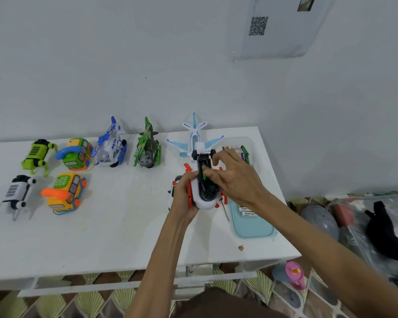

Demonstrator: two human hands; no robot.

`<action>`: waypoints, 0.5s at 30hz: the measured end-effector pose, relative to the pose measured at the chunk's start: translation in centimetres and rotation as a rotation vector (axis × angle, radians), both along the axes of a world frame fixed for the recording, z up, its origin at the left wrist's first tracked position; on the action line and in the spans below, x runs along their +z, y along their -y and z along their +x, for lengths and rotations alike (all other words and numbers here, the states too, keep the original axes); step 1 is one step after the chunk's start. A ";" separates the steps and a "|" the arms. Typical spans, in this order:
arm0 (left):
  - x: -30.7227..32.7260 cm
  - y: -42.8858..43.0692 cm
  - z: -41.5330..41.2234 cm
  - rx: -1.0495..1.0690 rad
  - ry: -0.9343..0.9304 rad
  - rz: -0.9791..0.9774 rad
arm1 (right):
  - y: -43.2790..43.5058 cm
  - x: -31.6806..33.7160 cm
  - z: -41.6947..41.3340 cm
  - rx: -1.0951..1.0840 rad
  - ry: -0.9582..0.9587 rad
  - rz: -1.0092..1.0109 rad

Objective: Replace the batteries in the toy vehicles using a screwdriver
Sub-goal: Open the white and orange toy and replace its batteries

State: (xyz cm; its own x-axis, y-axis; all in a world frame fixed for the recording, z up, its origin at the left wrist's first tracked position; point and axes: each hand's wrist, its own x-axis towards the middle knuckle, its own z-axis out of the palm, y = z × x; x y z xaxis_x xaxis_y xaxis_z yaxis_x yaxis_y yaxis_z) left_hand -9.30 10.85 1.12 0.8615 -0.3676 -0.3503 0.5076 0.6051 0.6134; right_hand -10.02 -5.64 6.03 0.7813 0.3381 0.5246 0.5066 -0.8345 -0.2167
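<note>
On the white table, two rows of toys stand at the left: a green robot dog and a white robot dog, then two bus toys, then a blue helicopter and a green helicopter near the wall. A broad stretch of tabletop lies between them and the front edge.

The left hand grips the side of an upturned white toy plane with orange wings, held just above the table. The right hand has its fingers bent, with the tips on a green battery in the plane's open compartment. A light-blue plane sits behind.

A screwdriver lies just beside a light-blue tray holding white-labelled batteries. A clear tub behind it holds green and purple batteries. Both containers sit near the table's right edge.
</note>
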 end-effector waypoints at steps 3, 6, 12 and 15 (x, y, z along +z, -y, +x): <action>0.1 0.5 -0.2 0.024 -0.004 -0.011 | 0.3 -0.9 0.4 -0.007 -0.061 0.054; 0.4 1.0 0.0 0.049 -0.025 -0.027 | 0.4 -1.0 0.8 -0.014 -0.220 0.430; -0.1 0.1 0.2 0.022 -0.061 -0.058 | 4.6 -3.0 4.3 -0.456 -0.339 0.740; -0.3 0.0 0.1 0.037 -0.078 -0.072 | 8.1 -4.8 6.9 -0.562 -0.520 0.492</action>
